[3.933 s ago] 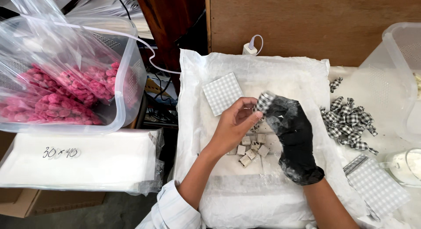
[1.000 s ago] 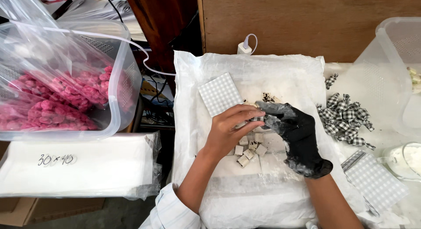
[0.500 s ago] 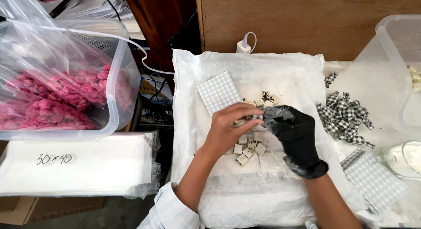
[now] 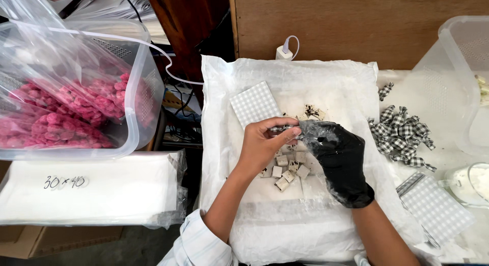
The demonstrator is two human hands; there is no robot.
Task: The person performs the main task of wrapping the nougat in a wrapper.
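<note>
My bare left hand (image 4: 265, 144) and my right hand (image 4: 336, 156), in a black glove, meet over a white plastic-wrapped pad (image 4: 290, 225). Together they pinch a small checked fabric piece (image 4: 285, 129) between the fingertips. Just below the hands lie several small white squares (image 4: 288, 172), and a few more dark-marked bits (image 4: 311, 112) sit beyond them. A grey checked fabric rectangle (image 4: 253, 103) rests on the pad to the upper left of my left hand.
A clear bin (image 4: 145, 100) lined with a plastic bag holds pink pieces (image 4: 61, 118) at left, above a stack of white bags (image 4: 86, 189). Black-and-white checked bows (image 4: 402, 133) lie at right, beside a clear tub (image 4: 453, 67), more checked rectangles (image 4: 438, 207) and a glass jar (image 4: 471, 182).
Both hands have stayed together over the pad, shifting slightly as the fingers work the small checked piece. Nothing else has moved.
</note>
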